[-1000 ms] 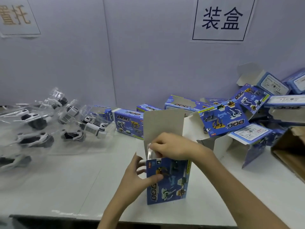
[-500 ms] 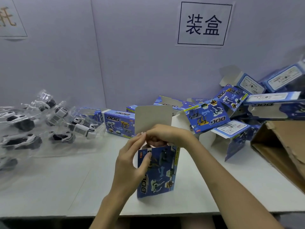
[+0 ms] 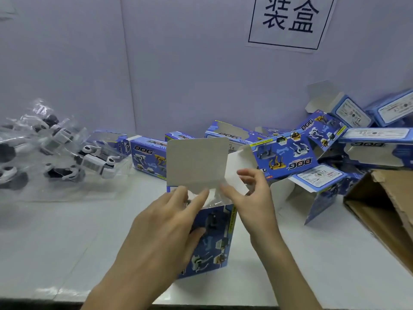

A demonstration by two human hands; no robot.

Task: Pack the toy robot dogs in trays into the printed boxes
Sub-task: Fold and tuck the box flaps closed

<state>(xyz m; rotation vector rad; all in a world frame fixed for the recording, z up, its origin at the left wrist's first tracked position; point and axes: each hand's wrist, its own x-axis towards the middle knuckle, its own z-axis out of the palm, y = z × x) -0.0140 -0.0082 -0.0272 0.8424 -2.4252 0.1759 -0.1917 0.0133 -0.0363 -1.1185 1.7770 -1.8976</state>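
A blue printed box [image 3: 214, 240] stands upright on the white table [image 3: 67, 242] in front of me. Its grey top flap [image 3: 196, 166] is raised, and clear plastic shows in the opening. My left hand [image 3: 169, 224] grips the box, thumb on the printed front and fingers over the top edge. My right hand [image 3: 252, 198] is at the box's upper right corner with fingers spread, touching a white side flap [image 3: 234, 171]. Toy robot dogs in clear trays [image 3: 96, 162] lie in a heap at the left.
Several printed boxes [image 3: 288, 155], some with open flaps, are piled along the back wall and at the right. A closed one [image 3: 149, 157] lies behind the held box. A brown cardboard carton [image 3: 384, 211] sits at the right edge. A paper sign [image 3: 288, 21] hangs on the wall.
My right hand has come off the box's opening and moved to its right side. My left hand's fingers have moved up to the top edge. The view has closed in on the box.
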